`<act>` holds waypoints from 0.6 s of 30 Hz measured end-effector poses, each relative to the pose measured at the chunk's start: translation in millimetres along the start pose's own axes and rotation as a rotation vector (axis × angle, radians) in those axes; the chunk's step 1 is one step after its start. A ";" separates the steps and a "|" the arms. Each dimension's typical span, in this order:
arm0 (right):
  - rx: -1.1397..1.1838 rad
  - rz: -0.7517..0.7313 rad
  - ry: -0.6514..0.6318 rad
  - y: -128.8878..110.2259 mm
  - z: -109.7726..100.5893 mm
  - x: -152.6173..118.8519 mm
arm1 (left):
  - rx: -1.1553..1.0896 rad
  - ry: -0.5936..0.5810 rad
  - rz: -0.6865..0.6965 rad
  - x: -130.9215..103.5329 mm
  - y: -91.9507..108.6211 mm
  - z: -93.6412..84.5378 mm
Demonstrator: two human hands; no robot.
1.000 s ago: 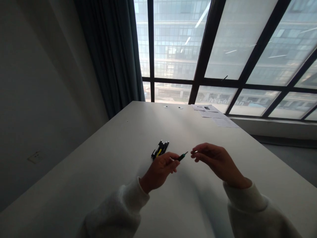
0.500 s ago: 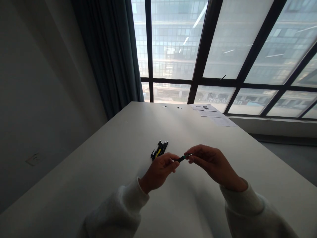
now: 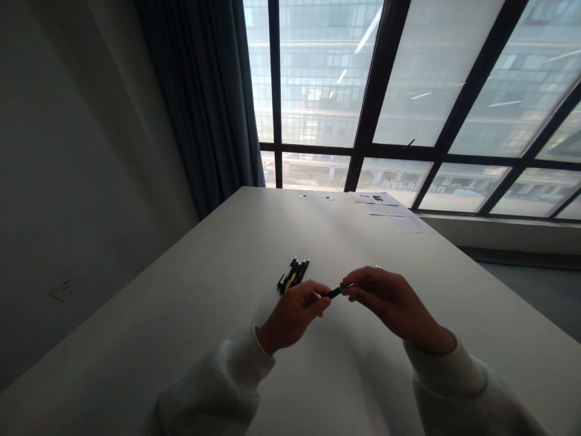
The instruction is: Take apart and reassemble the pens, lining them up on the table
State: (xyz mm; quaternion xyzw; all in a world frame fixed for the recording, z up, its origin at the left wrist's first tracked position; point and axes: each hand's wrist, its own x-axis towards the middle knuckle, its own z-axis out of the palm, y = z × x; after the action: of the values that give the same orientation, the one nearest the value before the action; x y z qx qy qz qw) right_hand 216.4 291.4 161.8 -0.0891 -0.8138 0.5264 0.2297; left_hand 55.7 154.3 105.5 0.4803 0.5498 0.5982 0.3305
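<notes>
Between my two hands is a small dark pen-like piece with a bit of green near its right end. My left hand pinches its dark left end. Fingers of my right hand are closed on the other end, where a thin shiny part shows; the fingers partly hide it. Just beyond my left hand, several black pens lie side by side on the white table, one with a yellow section and one with a white one.
Sheets of paper lie at the table's far right edge. Two small round fittings are set near the far edge. A small shiny object shows just behind my right hand. Beyond stand a dark curtain and windows.
</notes>
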 end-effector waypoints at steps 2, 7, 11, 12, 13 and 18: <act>-0.055 -0.014 -0.010 -1.1 -0.1 0.1 | 0.012 -0.009 0.006 -0.1 1.2 -0.1; -0.155 -0.039 -0.029 -2.6 -1.5 0.7 | 0.045 -0.020 0.024 -0.1 4.4 -0.6; -0.225 -0.058 -0.015 -1.0 -2.8 0.4 | 0.069 -0.025 0.031 -0.1 4.7 -1.1; -0.240 -0.062 -0.012 -0.7 -3.0 0.5 | 0.076 -0.023 0.030 -0.2 4.9 -1.1; -0.253 -0.067 -0.008 -0.5 -3.2 0.6 | 0.086 -0.021 0.031 -0.2 5.3 -1.0; -0.279 -0.078 -0.014 -1.7 -2.8 1.4 | 0.133 -0.013 0.064 -0.9 7.2 -0.7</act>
State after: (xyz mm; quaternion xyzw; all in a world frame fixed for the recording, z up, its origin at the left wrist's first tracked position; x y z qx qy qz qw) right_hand 216.7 293.5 164.6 -0.0848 -0.8834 0.3994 0.2298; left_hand 56.3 151.9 112.3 0.5223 0.5704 0.5677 0.2821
